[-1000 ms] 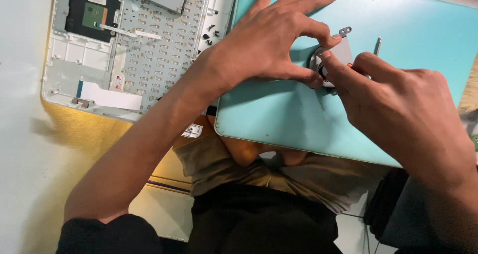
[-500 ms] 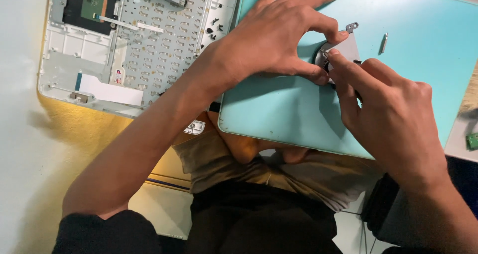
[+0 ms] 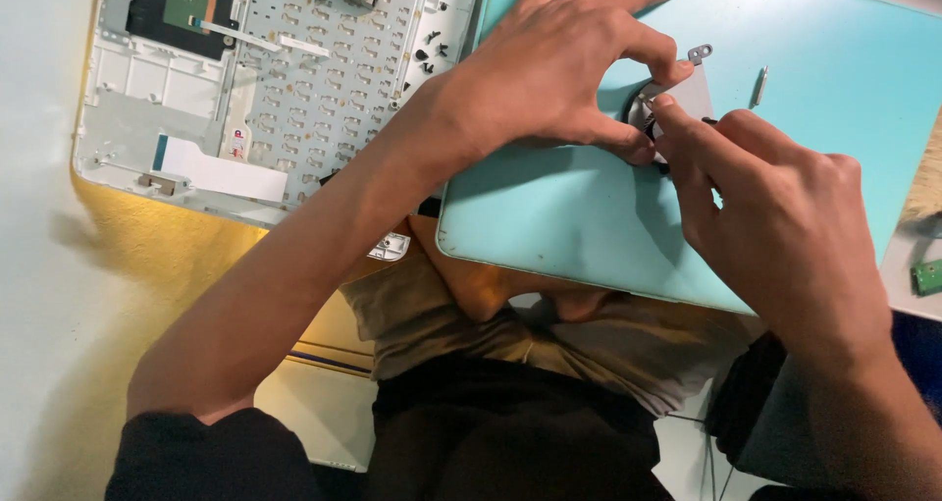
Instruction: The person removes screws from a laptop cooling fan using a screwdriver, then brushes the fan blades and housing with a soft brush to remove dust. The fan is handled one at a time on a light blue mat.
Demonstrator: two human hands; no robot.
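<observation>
A pale bench [image 3: 39, 265] carries the things, with a yellow patch [image 3: 147, 256] showing at its near left. On it at the far left lies an opened white laptop base [image 3: 294, 99], inner side up, with a dark board [image 3: 186, 10] at its far end and a white ribbon strip [image 3: 221, 172] near its front edge. Just right of it lies a turquoise panel [image 3: 834, 99], its near edge overhanging the person's lap. A small green board [image 3: 927, 277] lies at the right edge.
</observation>
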